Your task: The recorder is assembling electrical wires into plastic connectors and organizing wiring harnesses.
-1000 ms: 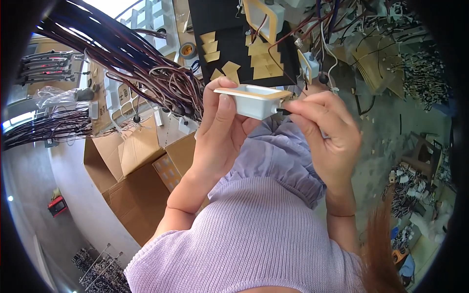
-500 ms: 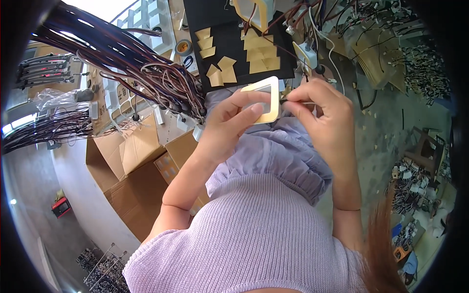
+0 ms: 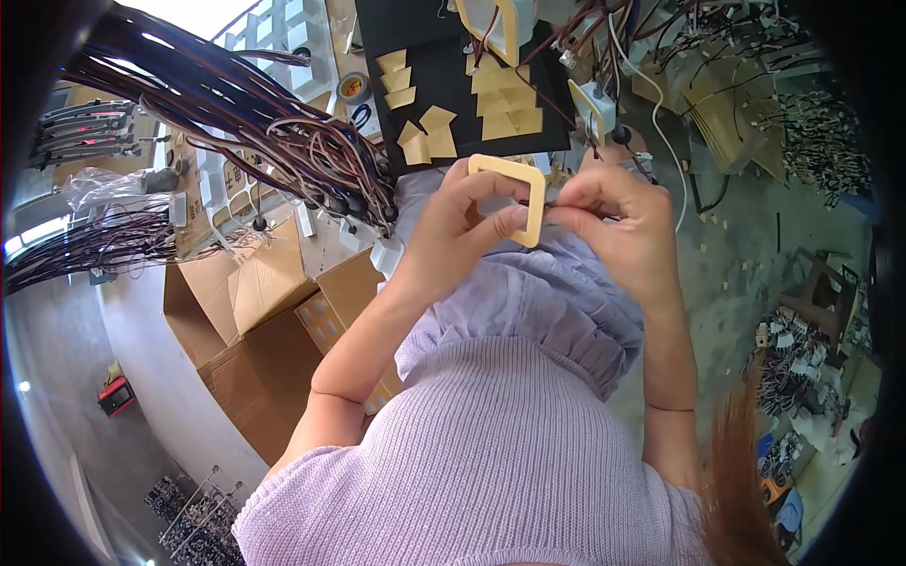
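Note:
My left hand [image 3: 458, 217] grips a small box-like part with a rounded, pale yellow rim [image 3: 536, 212]. Its thumb and fingertips reach into the opening of that part, toward the right-hand wall. My right hand [image 3: 623, 215] is closed in a pinch against the outside of the same wall. A small dark piece [image 3: 551, 204], perhaps a cable end or grommet, shows at its fingertips, mostly hidden by them. Just beyond the right hand is a white housing [image 3: 596, 106] with a similar yellow rim and a black plug.
A black mat [image 3: 415, 61] ahead bears several yellow paper pieces [image 3: 510, 99]. Thick wire bundles [image 3: 264, 123] cross the left side, with a tape roll [image 3: 354, 89] beside them. Lower left stands an open cardboard box [image 3: 269, 387]. More cables [image 3: 816, 141] lie at the right.
The rimmed part has turned, with its opening facing me more. My left fingertips have pushed further into it toward the right wall, and my right hand has shifted slightly left.

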A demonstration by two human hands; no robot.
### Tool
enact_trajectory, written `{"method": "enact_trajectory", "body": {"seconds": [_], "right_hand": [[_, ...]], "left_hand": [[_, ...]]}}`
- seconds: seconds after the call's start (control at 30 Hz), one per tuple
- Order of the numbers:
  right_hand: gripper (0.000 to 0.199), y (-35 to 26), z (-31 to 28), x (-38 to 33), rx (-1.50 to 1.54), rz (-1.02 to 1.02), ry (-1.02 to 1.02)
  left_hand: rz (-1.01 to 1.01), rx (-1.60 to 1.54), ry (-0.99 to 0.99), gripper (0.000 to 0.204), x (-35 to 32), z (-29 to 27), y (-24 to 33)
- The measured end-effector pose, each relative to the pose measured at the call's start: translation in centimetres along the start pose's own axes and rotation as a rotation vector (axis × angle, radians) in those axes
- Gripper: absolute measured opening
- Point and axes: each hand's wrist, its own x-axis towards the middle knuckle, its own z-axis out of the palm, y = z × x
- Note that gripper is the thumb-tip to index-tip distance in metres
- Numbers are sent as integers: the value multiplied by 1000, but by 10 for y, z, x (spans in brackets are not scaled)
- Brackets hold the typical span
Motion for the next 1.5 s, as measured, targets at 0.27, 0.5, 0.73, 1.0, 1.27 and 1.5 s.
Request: {"method": "enact_trajectory", "body": {"seconds": [0.27, 0.5, 0.73, 1.0, 1.27, 1.5], "right_hand": [[75, -10, 10, 1, -421, -312, -201], [75, 11, -46, -8, -888, -153, -30], [10, -5, 7, -9, 50, -23, 52], [5, -19, 1, -5, 290, 192, 48], [4, -14, -5, 0, 283, 164, 30], [5, -10, -6, 0, 90, 47, 67]], "left_hand": [[236, 249, 63, 15, 2, 13, 1], [401, 525, 340, 12, -6, -13, 12], [169, 30, 66, 5, -1, 16, 22], [130, -169, 84, 12, 2, 20, 29], [127, -206, 124, 12, 8, 18, 28], [97, -258, 171, 11, 5, 19, 23]]}}
